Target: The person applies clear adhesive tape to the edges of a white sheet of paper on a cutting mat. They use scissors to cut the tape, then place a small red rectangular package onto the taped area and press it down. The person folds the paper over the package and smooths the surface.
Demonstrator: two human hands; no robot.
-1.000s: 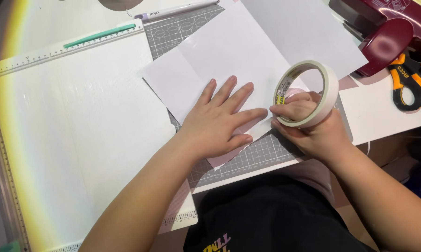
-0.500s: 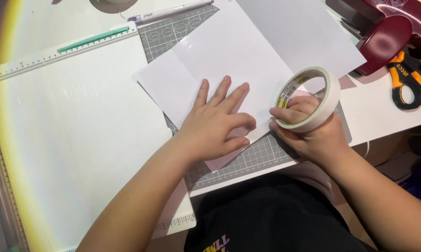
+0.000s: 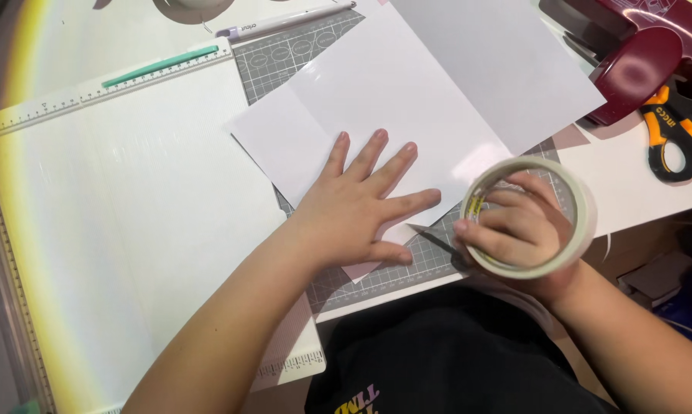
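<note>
As the head view looks down on the desk, the left hand (image 3: 359, 205) lies flat and released, fingers spread, palm pressing the white paper sheet (image 3: 384, 100) where that sheet overlaps the grey cutting mat (image 3: 376, 268). The right hand (image 3: 518, 226) is clenched on the roll of tape (image 3: 583, 211), its fingers passing through the roll's core and the thumb against the near rim; the roll stands tilted on edge, partly above the mat's right border. The two hands sit near each other without touching, the roll just to the right of the left hand's fingertips. A second white sheet (image 3: 499, 54) covers the mat's far right corner. A large pale board with a ruled edge (image 3: 116, 222) lies against the mat's left side, a green strip (image 3: 160, 66) set along its far edge. A white pen (image 3: 284, 21) rests beyond the mat's far edge. Well to the right of the mat stand a dark red punch (image 3: 637, 69) and orange-handled scissors (image 3: 672, 138).
</note>
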